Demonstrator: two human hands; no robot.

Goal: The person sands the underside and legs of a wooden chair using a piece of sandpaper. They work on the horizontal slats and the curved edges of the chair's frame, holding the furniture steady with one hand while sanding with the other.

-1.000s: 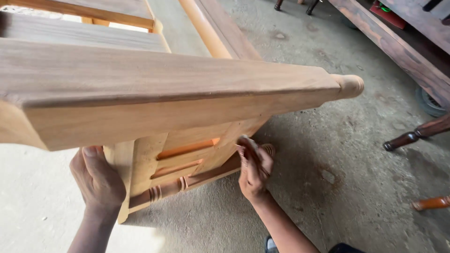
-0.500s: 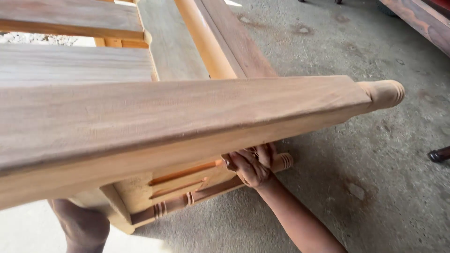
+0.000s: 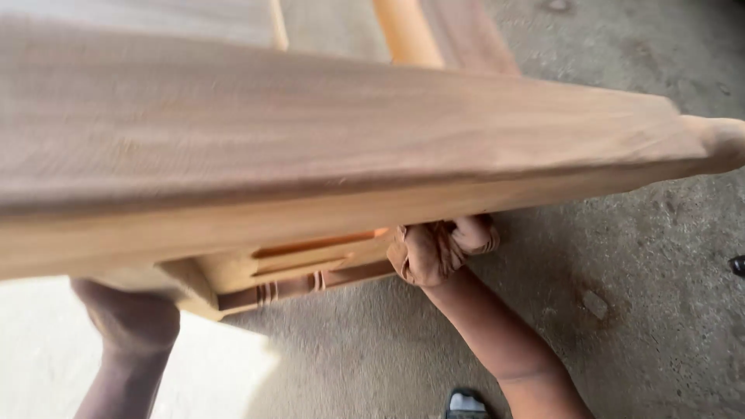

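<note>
Head view looks down on a broad wooden rail [image 3: 334, 147] that runs across the frame from nine o'clock to three o'clock, blurred, ending in a rounded knob [image 3: 718, 143] at three o'clock. Below the rail, toward six o'clock, sits a lower frame part with a turned spindle [image 3: 310, 281] and two grooved slots [image 3: 310, 250] above it. The right hand [image 3: 434, 250] is at the centre, just under the rail's lower edge, its fingers curled together and clamped on the end of the spindle piece where it meets a leg; the forearm runs off toward five o'clock. The left hand is hidden behind the rail at about eight o'clock; only its wrist [image 3: 132, 326] and forearm show, so whether its fingers are apart or closed cannot be told. A second pale beam [image 3: 407, 31] and flat boards [image 3: 194, 19] lie toward twelve o'clock. A grey concrete floor [image 3: 636, 310] fills the right side, with a shoe tip [image 3: 466, 403] at six o'clock and a small dark object [image 3: 737, 265] at the three o'clock edge. No packages, labels or signs can be made out.
</note>
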